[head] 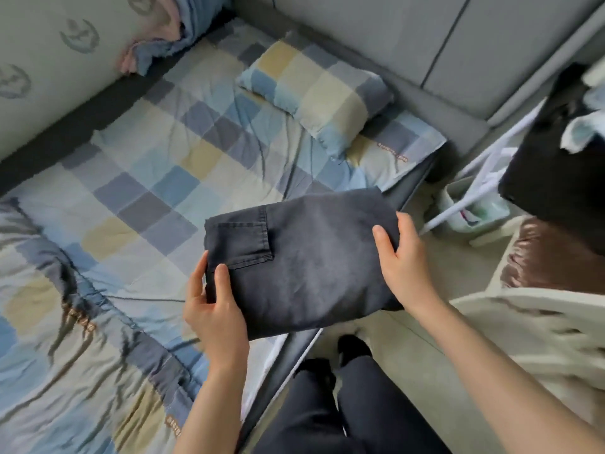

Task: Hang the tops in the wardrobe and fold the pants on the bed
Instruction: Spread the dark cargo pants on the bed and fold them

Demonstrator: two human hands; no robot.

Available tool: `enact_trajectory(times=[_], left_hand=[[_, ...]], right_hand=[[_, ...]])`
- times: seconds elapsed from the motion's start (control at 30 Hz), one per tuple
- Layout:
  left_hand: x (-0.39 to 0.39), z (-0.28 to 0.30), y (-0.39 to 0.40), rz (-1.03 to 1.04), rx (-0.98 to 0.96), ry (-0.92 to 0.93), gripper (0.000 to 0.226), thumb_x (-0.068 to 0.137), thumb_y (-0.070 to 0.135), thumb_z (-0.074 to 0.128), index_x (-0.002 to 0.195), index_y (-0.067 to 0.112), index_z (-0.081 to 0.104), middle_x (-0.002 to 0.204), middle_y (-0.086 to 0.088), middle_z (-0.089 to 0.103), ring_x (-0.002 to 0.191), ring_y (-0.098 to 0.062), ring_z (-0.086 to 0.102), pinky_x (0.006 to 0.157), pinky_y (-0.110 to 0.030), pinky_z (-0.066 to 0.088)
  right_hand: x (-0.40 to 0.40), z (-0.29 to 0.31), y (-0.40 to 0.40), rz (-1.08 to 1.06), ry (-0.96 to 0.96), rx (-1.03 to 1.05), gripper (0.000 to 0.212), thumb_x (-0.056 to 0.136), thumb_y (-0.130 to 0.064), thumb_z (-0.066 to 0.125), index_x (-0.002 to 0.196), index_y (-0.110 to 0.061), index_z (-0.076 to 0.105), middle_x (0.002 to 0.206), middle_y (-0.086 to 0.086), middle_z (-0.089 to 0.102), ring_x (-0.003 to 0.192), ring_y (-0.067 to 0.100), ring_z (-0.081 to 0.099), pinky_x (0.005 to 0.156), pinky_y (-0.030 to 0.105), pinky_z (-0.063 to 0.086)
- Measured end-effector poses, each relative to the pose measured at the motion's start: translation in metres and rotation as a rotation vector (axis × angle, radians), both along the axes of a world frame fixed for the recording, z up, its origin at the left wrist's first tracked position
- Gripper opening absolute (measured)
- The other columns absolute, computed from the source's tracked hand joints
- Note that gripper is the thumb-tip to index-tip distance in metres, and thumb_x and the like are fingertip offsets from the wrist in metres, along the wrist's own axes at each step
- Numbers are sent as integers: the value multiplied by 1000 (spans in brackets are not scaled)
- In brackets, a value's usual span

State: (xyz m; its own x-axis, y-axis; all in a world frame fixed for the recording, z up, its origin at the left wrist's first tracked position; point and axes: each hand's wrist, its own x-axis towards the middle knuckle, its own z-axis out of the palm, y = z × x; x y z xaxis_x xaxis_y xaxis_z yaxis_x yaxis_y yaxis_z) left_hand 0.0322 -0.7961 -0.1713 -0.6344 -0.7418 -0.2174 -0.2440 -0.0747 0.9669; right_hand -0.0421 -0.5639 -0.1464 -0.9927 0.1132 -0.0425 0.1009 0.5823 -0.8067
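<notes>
Item: folded dark grey pants (304,257), denim-like, one back pocket (248,240) shown uppermost at the left end. The bundle is held above the near right edge of the bed (137,178), partly over the bedding and partly over the floor (435,257); whether its underside touches the bed cannot be told.

Left hand (212,309): the near left corner of the pants is gripped, thumb laid on top just below the pocket, fingers curled round the left edge.

Right hand (402,260): the right end of the pants is gripped, thumb pressed on the top face, fingers wrapped round the far right edge and mostly hidden under the cloth.

Bed covering: a checked sheet in blue, grey, cream and yellow squares is spread flat. A matching checked pillow (314,93) is placed at the far end, well apart from the pants. A rumpled quilt (65,322) of the same pattern is heaped at the near left. A pink and blue blanket (157,40) is bunched at the far left corner against the wall.

Right of the bed: white rods of a rack (474,178) are seen, with dark clothing (556,158) draped beyond them. The person's dark trouser legs (343,404) are seen on the floor, near centre.
</notes>
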Motion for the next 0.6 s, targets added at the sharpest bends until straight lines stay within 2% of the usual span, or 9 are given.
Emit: enact_trajectory(times=[0.1,0.17,0.23,0.33,0.47,0.6], left_hand=[[-6,18,34,-163,-13,13,28,94,36,60,121,38,64,121,-5,67,112,-21,64,98,-46,52],[-10,29,62,-256,-7,40,26,96,30,60,121,35,65,120,-2,68,111,-18,64,96,-35,53],[-10,38,95,-373,8,68,25,97,25,59,121,32,64,120,3,67,111,-14,64,92,-25,52],[-4,49,144,-558,31,80,25,97,28,58,122,33,64,120,5,67,111,-11,63,95,-28,51],[20,57,215,-761,45,86,24,98,29,57,121,32,65,119,3,68,108,-12,64,92,-30,52],[67,65,295,-953,38,96,26,98,28,58,122,29,65,119,7,67,112,-6,62,100,-32,50]], right_hand=[[34,21,42,-185,26,6,21,98,-28,49,114,-15,51,97,-8,59,85,9,53,68,21,36],[59,32,72,-300,46,8,14,98,-26,49,107,-15,50,88,-9,59,74,3,51,61,12,37],[89,41,102,-435,62,22,11,98,-25,49,97,-14,48,77,-10,53,70,7,50,59,9,36],[137,48,144,-606,44,21,18,99,-28,47,103,-11,50,81,-8,54,75,14,52,58,13,36],[212,56,196,-802,33,-6,15,99,-34,44,104,-20,48,87,-16,57,77,1,55,60,11,39],[297,65,248,-993,50,17,15,99,-35,44,100,-20,46,83,-16,56,73,-6,54,55,10,40]])
